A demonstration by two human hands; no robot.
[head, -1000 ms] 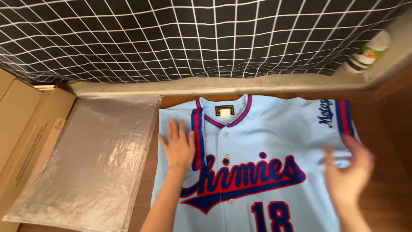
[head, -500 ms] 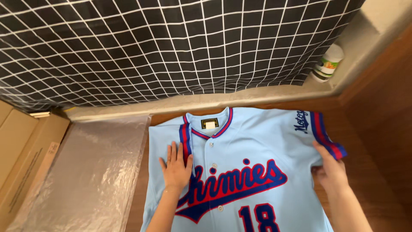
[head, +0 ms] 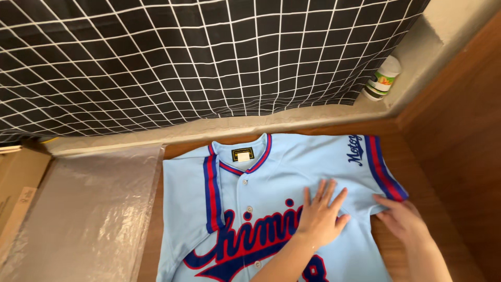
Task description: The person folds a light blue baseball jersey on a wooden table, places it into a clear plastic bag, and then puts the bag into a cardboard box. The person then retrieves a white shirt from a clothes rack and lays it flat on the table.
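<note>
Light-blue baseball jersey (head: 271,183) lies flat, front up, buttoned, under your hands; red-and-navy trim, navy script across chest, collar toward black grid curtain.

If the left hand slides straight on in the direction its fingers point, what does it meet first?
The left hand points up and slightly right across the jersey. It would probably cross plain blue cloth, then reach the jersey's top shoulder edge.

Black cloth w/ white grid (head: 209,57) hangs across the top, above a pale ledge (head: 219,128). White bottle w/ green label (head: 382,78) sits in the ledge's right corner. Clear plastic sheet (head: 88,209) lies left on the wood floor (head: 454,146), cardboard box (head: 15,183) just beside it.
</note>
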